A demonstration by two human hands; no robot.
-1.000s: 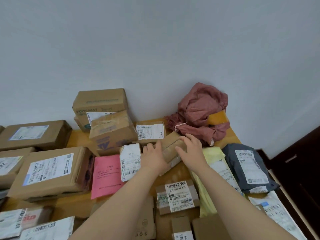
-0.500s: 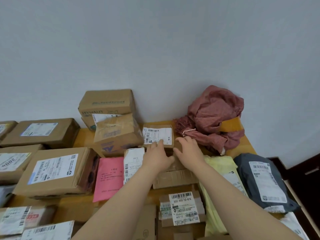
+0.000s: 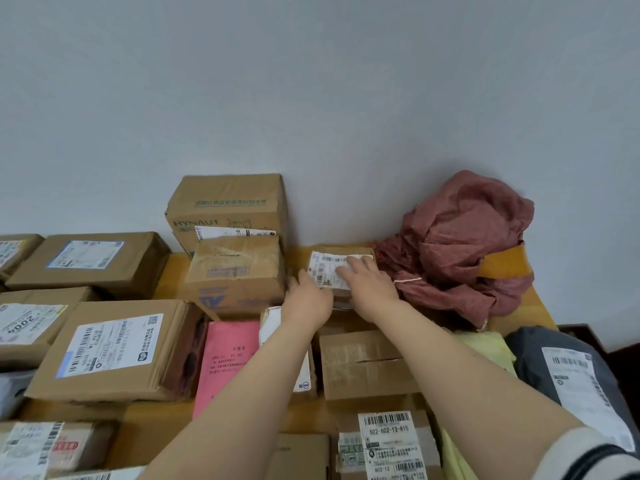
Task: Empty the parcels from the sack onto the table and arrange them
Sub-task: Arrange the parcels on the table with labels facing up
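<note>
The right hand (image 3: 372, 289) lies flat on top of a small labelled parcel (image 3: 346, 251), its straight fingers (image 3: 353, 263) pressing on the white label. The left hand (image 3: 308, 299) is against the same parcel's left side; whether its fingers curl round the edge cannot be told. This parcel sits at the far middle of the tabletop (image 3: 173, 271), close to the wall, directly under and between the two hands. Just to its right, seemingly touching it, is the crumpled reddish sack (image 3: 460, 237) with an orange band across it. To its left stands a taped brown box (image 3: 239, 271), with a taller printed carton (image 3: 228, 202) behind that against the wall. Nearer, beneath the forearms, lie a pink envelope (image 3: 228, 358), a plain cardboard box (image 3: 363, 365) and a barcoded box (image 3: 388, 441). A yellow mailer (image 3: 485, 344) and a grey mailer (image 3: 571, 375) lie at the right edge, and a large labelled box (image 3: 114, 351) lies at the left among other cartons.
</note>
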